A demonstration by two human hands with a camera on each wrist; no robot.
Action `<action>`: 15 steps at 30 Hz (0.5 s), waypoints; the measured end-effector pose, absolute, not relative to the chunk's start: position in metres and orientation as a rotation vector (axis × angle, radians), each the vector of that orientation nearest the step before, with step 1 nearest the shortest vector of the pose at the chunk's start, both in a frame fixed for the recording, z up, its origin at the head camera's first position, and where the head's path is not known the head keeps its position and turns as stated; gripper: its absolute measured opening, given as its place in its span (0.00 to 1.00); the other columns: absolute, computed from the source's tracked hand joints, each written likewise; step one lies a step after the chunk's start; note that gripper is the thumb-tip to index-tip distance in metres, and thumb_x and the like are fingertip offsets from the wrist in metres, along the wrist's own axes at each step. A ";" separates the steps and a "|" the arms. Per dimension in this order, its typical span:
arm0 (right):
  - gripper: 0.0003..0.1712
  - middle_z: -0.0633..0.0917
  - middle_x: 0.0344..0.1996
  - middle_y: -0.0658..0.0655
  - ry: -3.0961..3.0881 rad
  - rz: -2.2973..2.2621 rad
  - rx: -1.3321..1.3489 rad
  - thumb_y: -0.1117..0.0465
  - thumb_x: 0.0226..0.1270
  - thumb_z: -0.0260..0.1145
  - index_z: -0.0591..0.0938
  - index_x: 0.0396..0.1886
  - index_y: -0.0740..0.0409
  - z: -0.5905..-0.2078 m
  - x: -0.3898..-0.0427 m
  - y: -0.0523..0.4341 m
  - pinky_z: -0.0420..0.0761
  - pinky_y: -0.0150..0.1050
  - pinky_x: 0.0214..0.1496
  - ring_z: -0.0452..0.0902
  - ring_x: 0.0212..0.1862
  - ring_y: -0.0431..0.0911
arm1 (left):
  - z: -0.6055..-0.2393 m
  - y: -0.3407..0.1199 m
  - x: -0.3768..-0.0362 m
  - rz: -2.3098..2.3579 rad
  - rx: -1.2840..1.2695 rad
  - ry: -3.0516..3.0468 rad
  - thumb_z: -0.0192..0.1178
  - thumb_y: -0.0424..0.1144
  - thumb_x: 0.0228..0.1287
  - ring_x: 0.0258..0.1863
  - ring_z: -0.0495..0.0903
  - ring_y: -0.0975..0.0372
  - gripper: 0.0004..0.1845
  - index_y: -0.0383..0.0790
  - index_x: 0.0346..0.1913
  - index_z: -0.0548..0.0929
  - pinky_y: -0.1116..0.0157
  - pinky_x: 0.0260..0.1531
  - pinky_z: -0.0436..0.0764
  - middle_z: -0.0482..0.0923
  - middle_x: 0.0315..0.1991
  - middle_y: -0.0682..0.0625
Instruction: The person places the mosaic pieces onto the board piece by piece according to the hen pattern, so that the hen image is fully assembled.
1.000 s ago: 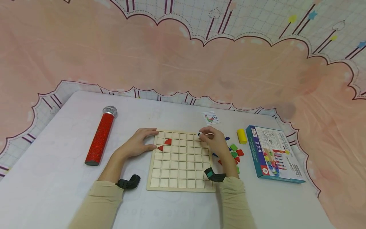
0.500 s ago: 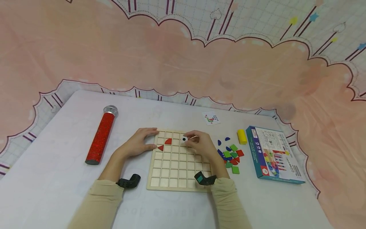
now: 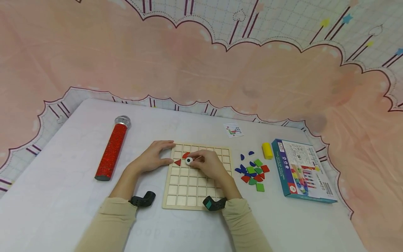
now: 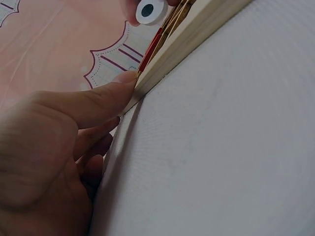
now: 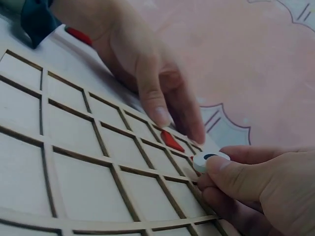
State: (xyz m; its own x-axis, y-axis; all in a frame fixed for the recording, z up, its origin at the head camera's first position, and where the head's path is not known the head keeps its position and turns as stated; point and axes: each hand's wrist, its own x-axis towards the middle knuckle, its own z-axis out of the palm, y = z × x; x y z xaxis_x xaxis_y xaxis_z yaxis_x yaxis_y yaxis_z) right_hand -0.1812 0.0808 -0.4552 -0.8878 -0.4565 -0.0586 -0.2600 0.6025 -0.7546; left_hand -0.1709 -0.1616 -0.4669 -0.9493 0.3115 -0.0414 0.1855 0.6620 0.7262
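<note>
A wooden grid board (image 3: 182, 190) lies flat on the table. In the head view, my left hand (image 3: 151, 157) rests against its left edge, thumb (image 4: 110, 98) touching the edge and fingers reaching the far corner. My right hand (image 3: 210, 164) pinches a round white eye piece (image 3: 189, 160) with a black centre between thumb and fingertips, just over the board's upper left cells. Close to it are a red quarter-circle piece (image 3: 186, 155), partly covered by the eye piece and fingers, and a red triangle piece (image 3: 177, 162), both in cells. The right wrist view shows the eye piece (image 5: 199, 163) above the grid.
Right of the board lie several loose red, green and blue pieces (image 3: 251, 170). Beyond them are a yellow cylinder (image 3: 267, 151) and a flat box (image 3: 303, 171). A small picture card (image 3: 233, 130) lies behind the board, and a red microphone (image 3: 112, 148) lies to the left.
My right hand has carried the eye piece leftward across the board, from its upper right corner to beside the red pieces. My left hand has stayed at the left edge.
</note>
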 end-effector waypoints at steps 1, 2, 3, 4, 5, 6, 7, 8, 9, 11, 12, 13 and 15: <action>0.15 0.86 0.38 0.48 2.589 -1.153 -0.593 0.57 0.60 0.69 0.85 0.47 0.49 -0.456 -0.181 0.079 0.80 0.31 0.40 0.80 0.37 0.37 | -0.467 -0.162 -0.171 1.158 0.409 2.714 0.66 0.41 0.58 0.72 0.53 0.47 0.33 0.41 0.67 0.69 0.44 0.70 0.55 0.61 0.71 0.44; 0.15 0.86 0.37 0.48 2.595 -1.142 -0.592 0.57 0.60 0.69 0.85 0.47 0.49 -0.456 -0.180 0.078 0.80 0.30 0.40 0.80 0.37 0.36 | -0.467 -0.161 -0.171 1.158 0.410 2.714 0.66 0.41 0.58 0.72 0.53 0.47 0.33 0.41 0.67 0.69 0.44 0.70 0.55 0.61 0.71 0.44; 0.14 0.86 0.38 0.47 2.603 -1.134 -0.600 0.57 0.60 0.69 0.85 0.47 0.49 -0.457 -0.180 0.077 0.79 0.30 0.40 0.80 0.37 0.36 | -0.467 -0.161 -0.171 1.158 0.409 2.715 0.66 0.41 0.58 0.72 0.53 0.47 0.33 0.41 0.67 0.69 0.44 0.70 0.55 0.61 0.71 0.44; 0.14 0.86 0.38 0.48 2.609 -1.131 -0.608 0.58 0.60 0.69 0.86 0.47 0.50 -0.457 -0.179 0.076 0.79 0.30 0.40 0.79 0.37 0.37 | -0.468 -0.161 -0.171 1.158 0.407 2.715 0.66 0.41 0.58 0.72 0.53 0.47 0.33 0.41 0.67 0.69 0.44 0.70 0.54 0.61 0.71 0.44; 0.14 0.86 0.38 0.48 2.616 -1.122 -0.612 0.58 0.59 0.69 0.86 0.47 0.50 -0.457 -0.179 0.076 0.79 0.30 0.40 0.79 0.37 0.36 | -0.468 -0.161 -0.171 1.158 0.405 2.716 0.66 0.41 0.58 0.72 0.52 0.47 0.33 0.41 0.67 0.69 0.44 0.70 0.54 0.61 0.71 0.44; 0.14 0.86 0.38 0.48 2.625 -1.111 -0.622 0.58 0.60 0.69 0.86 0.46 0.50 -0.457 -0.179 0.075 0.79 0.30 0.40 0.79 0.36 0.36 | -0.468 -0.161 -0.172 1.159 0.404 2.716 0.66 0.41 0.58 0.72 0.52 0.47 0.33 0.41 0.67 0.69 0.44 0.70 0.54 0.61 0.71 0.44; 0.14 0.86 0.38 0.48 2.632 -1.101 -0.632 0.58 0.59 0.69 0.86 0.46 0.50 -0.458 -0.178 0.074 0.79 0.30 0.41 0.79 0.36 0.36 | -0.468 -0.161 -0.172 1.158 0.402 2.716 0.66 0.41 0.58 0.72 0.52 0.47 0.33 0.41 0.67 0.69 0.44 0.70 0.54 0.61 0.71 0.44; 0.14 0.86 0.38 0.48 2.639 -1.091 -0.643 0.58 0.60 0.69 0.86 0.46 0.50 -0.458 -0.178 0.074 0.79 0.30 0.40 0.79 0.37 0.36 | -0.468 -0.161 -0.171 1.158 0.401 2.717 0.66 0.41 0.58 0.72 0.52 0.47 0.33 0.41 0.67 0.69 0.44 0.70 0.54 0.60 0.71 0.44; 0.14 0.86 0.38 0.48 2.646 -1.081 -0.657 0.58 0.60 0.69 0.86 0.46 0.50 -0.458 -0.178 0.074 0.79 0.29 0.40 0.79 0.37 0.36 | -0.468 -0.161 -0.171 1.159 0.400 2.716 0.66 0.41 0.58 0.72 0.52 0.47 0.33 0.41 0.67 0.69 0.44 0.70 0.54 0.60 0.71 0.44; 0.14 0.86 0.39 0.48 2.658 -1.059 -0.676 0.58 0.60 0.68 0.86 0.47 0.50 -0.458 -0.177 0.073 0.79 0.29 0.40 0.79 0.37 0.36 | -0.468 -0.161 -0.171 1.162 0.398 2.714 0.66 0.41 0.58 0.72 0.52 0.47 0.33 0.41 0.67 0.69 0.44 0.70 0.54 0.60 0.71 0.44; 0.14 0.86 0.39 0.48 2.664 -1.050 -0.686 0.59 0.60 0.68 0.86 0.47 0.50 -0.458 -0.177 0.072 0.79 0.29 0.40 0.79 0.37 0.36 | -0.468 -0.161 -0.171 1.164 0.398 2.714 0.66 0.41 0.58 0.72 0.52 0.47 0.33 0.41 0.67 0.69 0.44 0.70 0.54 0.60 0.71 0.44; 0.14 0.86 0.39 0.48 2.669 -1.041 -0.693 0.59 0.60 0.68 0.86 0.47 0.50 -0.458 -0.177 0.072 0.79 0.29 0.40 0.79 0.37 0.36 | -0.468 -0.161 -0.171 1.167 0.398 2.714 0.66 0.41 0.58 0.72 0.52 0.47 0.33 0.40 0.67 0.69 0.44 0.70 0.54 0.60 0.71 0.44; 0.14 0.86 0.39 0.48 2.681 -1.013 -0.701 0.59 0.61 0.68 0.86 0.47 0.50 -0.456 -0.176 0.071 0.79 0.29 0.40 0.79 0.37 0.37 | -0.468 -0.161 -0.171 1.169 0.398 2.712 0.66 0.41 0.58 0.72 0.52 0.47 0.33 0.40 0.67 0.69 0.44 0.70 0.54 0.60 0.71 0.44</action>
